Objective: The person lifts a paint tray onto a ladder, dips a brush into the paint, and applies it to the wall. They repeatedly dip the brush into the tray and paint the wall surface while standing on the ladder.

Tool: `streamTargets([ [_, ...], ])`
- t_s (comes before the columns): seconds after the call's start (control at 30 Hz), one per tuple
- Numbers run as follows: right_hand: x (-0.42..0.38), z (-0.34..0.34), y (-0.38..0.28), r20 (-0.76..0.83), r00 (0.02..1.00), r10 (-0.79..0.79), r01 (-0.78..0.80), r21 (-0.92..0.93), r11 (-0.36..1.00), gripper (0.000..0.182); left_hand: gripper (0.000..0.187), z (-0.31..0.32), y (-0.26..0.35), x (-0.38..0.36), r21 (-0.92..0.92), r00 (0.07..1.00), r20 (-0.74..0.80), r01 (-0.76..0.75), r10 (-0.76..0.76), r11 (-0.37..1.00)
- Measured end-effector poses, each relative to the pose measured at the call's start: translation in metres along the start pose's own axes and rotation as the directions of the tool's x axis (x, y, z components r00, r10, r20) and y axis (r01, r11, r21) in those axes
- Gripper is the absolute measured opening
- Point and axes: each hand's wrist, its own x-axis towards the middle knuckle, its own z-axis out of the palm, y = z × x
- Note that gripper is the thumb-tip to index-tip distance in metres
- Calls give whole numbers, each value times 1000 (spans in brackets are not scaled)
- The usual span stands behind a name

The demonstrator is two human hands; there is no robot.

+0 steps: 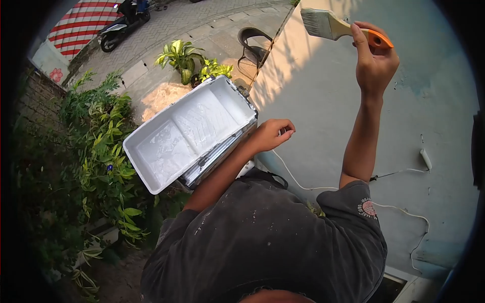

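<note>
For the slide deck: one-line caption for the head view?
Right hand holds a brush against the wall; left hand steadies a white paint tray.

The paint tray [189, 134] is white inside with white paint streaks, the brush [333, 26] has pale bristles, a tan ferrule section and an orange handle, the wall [313, 91] is pale blue-grey, the shirt [268, 242] is dark grey with white specks, and the awning [81, 22] is red-and-white striped.

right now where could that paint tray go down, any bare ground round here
Bare paving lies beyond the potted plants, toward the parked scooter. Left of the paint tray is crowded with shrubs. The left hand steadies the tray; the right hand holds the brush at the wall.
</note>
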Motion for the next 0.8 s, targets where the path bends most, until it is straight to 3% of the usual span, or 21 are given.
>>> streamTargets([
  [0.03, 4, -12, 17, -117, 993, 6, -8, -16, 1000, 14, 16, 0, 2, 0, -5, 999, 37, -19, 19, 1000],
  [0.07, 6, -26, 34, -137, 991, -3, -3, -43, 999, 14, 16, -1, 5, 0, -5, 999, 32, 12, -12, 1000],
  [0.13, 6, -49, 72, -340, 936, 92, -142, -125, 982, 15, 16, -3, 8, 1, -8, 999, 39, 25, -24, 1000],
  [0.2, 0, -56, 111, -331, 934, 136, -248, -324, 913, 17, 16, -1, 7, 1, 2, 998, 32, 52, -52, 999],
  [0.27, -10, -43, 140, -243, 953, 182, -266, -379, 887, 20, 16, 0, 9, 3, -4, 998, 47, 41, -41, 999],
  [0.33, -20, -22, 162, -164, 974, 158, -206, -329, 922, 21, 16, 1, 11, 3, -3, 998, 55, 33, -32, 999],
  [0.47, -24, 6, 200, -184, 981, 64, -126, -348, 929, 19, 15, 3, 9, 3, -20, 997, 68, 45, -43, 999],
  [0.53, -17, 10, 217, -361, 903, 235, -274, -62, 960, 17, 13, 2, 8, 3, -28, 997, 49, 61, -60, 998],
  [0.6, -12, -2, 223, -412, 889, 200, -249, -70, 966, 15, 13, 3, 6, 1, -27, 997, 46, 58, -57, 998],
  [0.7, -3, -24, 210, -402, 911, -88, -72, -368, 927, 10, 13, 3, 4, 3, -24, 997, 44, 63, -62, 998],
  [0.73, -3, -28, 201, -402, 912, -85, -76, -367, 927, 10, 13, 3, 3, 2, -25, 996, 46, 73, -72, 997],
  [0.8, 0, -36, 185, -384, 850, -361, 104, -550, 829, 7, 13, 4, 2, 2, -31, 995, 47, 85, -84, 996],
])
